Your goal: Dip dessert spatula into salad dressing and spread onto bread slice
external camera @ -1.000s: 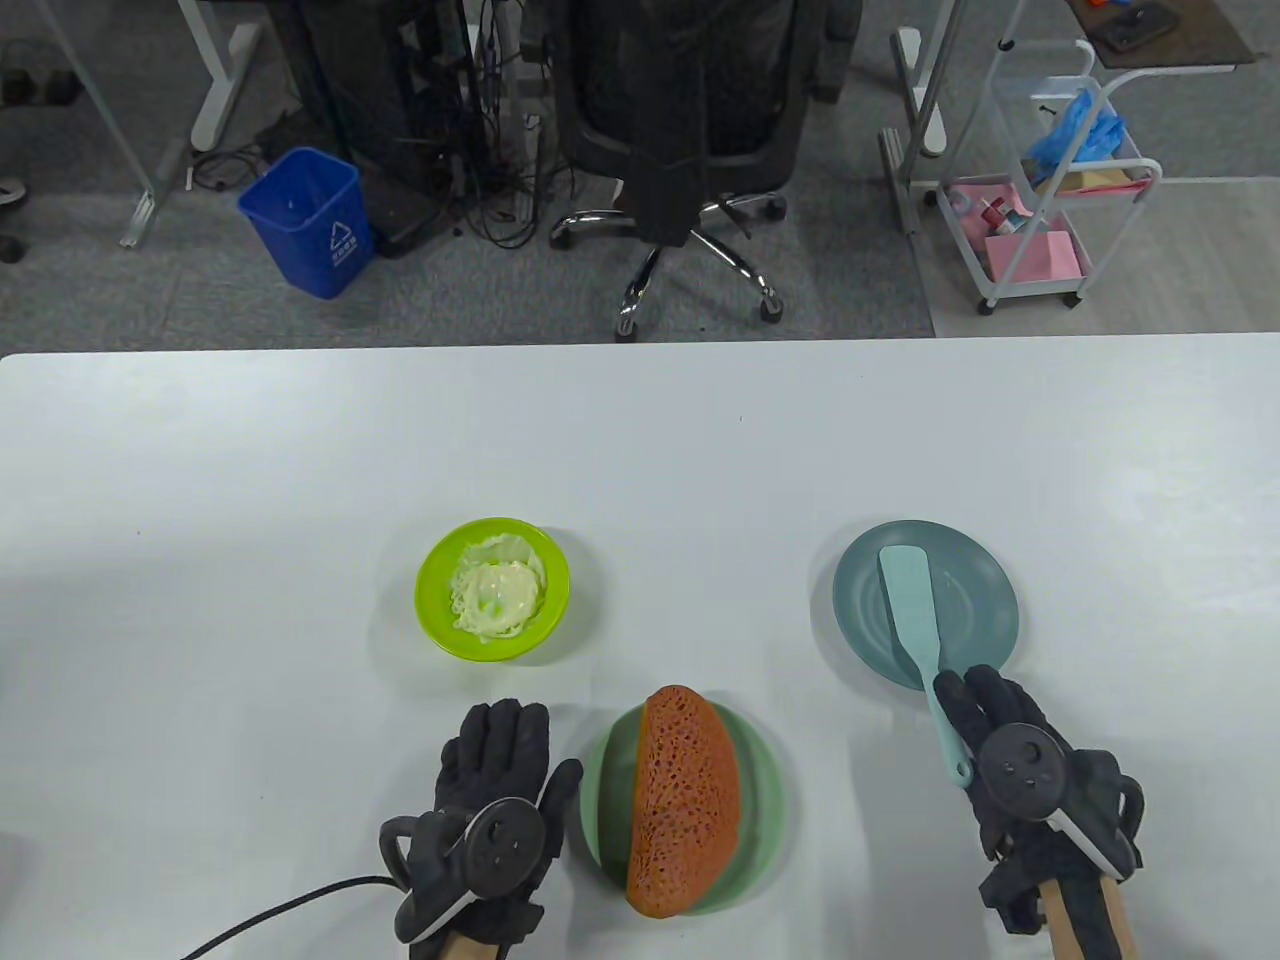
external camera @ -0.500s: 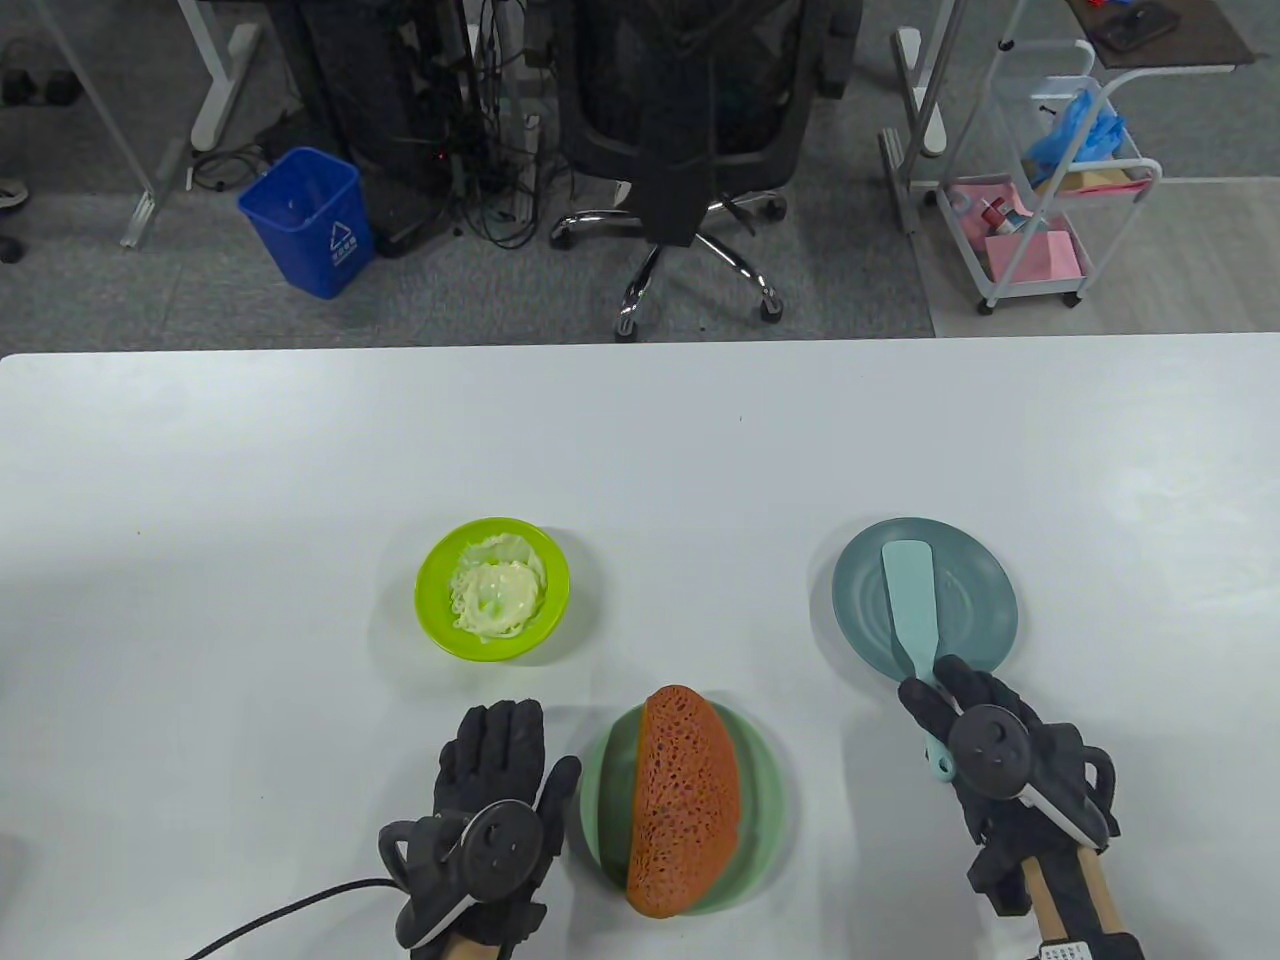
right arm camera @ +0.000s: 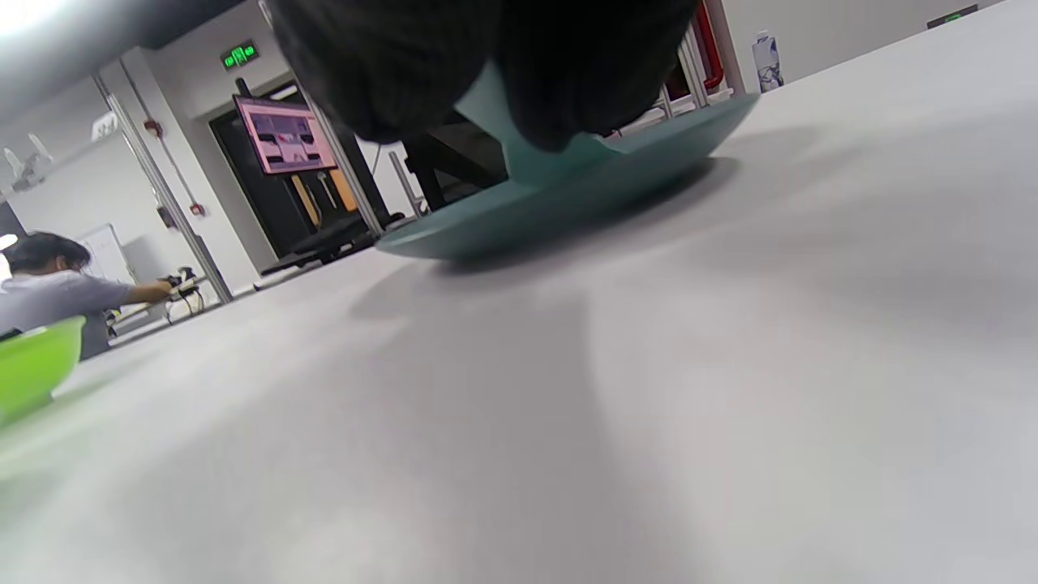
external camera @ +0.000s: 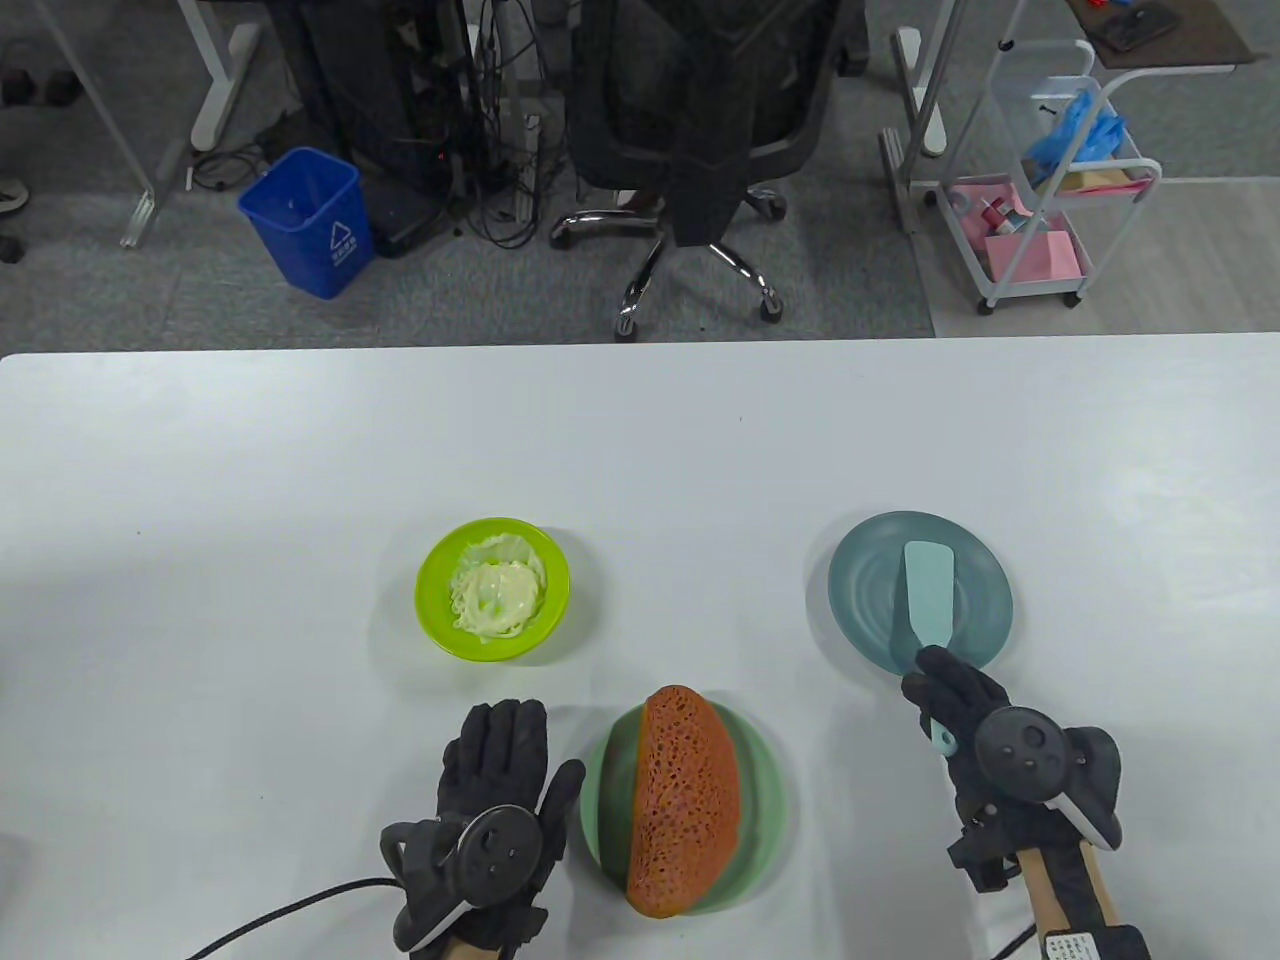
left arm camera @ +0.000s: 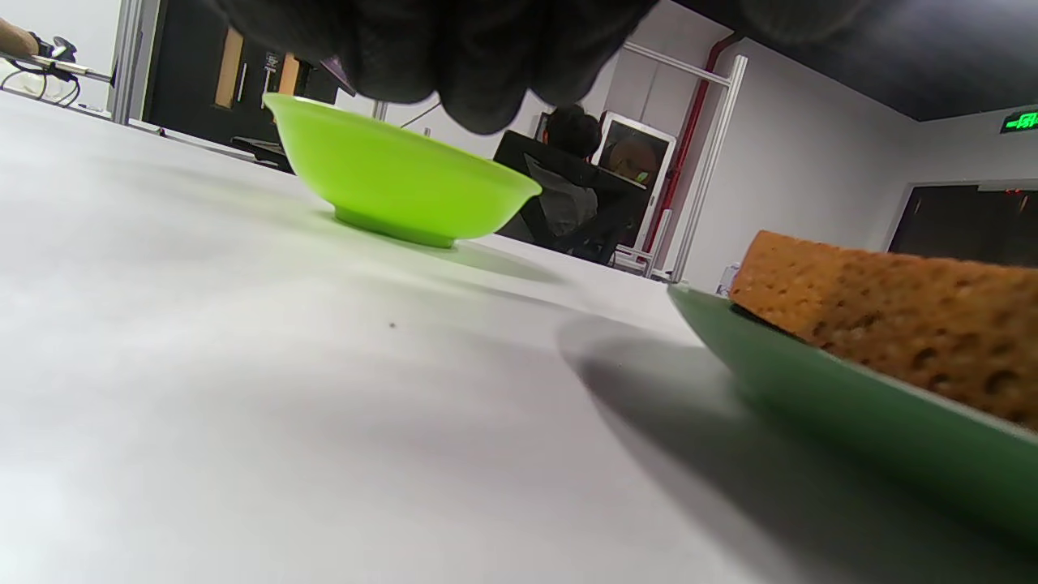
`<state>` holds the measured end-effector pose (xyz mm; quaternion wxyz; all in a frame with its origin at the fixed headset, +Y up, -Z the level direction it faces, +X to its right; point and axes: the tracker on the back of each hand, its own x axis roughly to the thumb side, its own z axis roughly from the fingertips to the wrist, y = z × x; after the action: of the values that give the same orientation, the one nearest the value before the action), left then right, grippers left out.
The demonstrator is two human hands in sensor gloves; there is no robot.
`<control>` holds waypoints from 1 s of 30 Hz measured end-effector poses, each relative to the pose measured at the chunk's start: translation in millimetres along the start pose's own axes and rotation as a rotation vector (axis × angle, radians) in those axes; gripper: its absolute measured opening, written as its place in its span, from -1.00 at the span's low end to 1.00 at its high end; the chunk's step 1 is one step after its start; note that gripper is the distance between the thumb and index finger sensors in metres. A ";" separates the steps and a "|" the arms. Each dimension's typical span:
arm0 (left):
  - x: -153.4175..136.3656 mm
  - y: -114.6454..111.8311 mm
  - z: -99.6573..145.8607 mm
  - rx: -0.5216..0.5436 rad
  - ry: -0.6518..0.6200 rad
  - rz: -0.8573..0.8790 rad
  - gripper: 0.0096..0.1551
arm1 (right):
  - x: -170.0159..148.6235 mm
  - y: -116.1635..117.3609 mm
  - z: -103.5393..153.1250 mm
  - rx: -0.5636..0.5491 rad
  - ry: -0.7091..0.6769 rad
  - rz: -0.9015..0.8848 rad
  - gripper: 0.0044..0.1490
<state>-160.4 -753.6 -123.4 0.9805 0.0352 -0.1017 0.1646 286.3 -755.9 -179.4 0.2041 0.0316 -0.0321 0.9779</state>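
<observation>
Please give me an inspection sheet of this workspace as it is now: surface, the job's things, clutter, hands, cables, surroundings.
Surface: white table, no spills seen.
Job's things: lime bowl holds pale salad dressing; bread slice lies on green plate; teal dessert spatula has its blade over the blue-grey plate.
Clutter: nothing seen on the table.
Hands: left hand rests flat on the table beside the green plate, holding nothing; right hand grips the spatula handle.
Cables: one black cable runs from the left hand across the table; a tangle hangs behind the table.
Surroundings: blue bin, black office chair, white cart.
</observation>
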 end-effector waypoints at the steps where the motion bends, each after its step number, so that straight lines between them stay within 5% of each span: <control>1: -0.2 -0.2 0.2 0.001 -0.001 0.001 -0.11 | 0.0 -0.9 -0.1 -0.008 -0.001 -0.018 -0.52; 18: -1.3 1.4 3.2 0.027 -0.011 0.016 -0.11 | 6.3 -33.2 13.8 -0.230 -0.127 -0.235 -0.43; 30: -0.6 2.4 5.2 0.033 -0.015 0.012 -0.12 | 15.5 -40.6 32.7 -0.398 -0.179 -0.563 -0.45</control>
<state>-162.7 -752.0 -118.3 0.9780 0.0520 -0.1063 0.1718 290.0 -715.1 -143.7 0.4642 0.0847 -0.2297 0.8512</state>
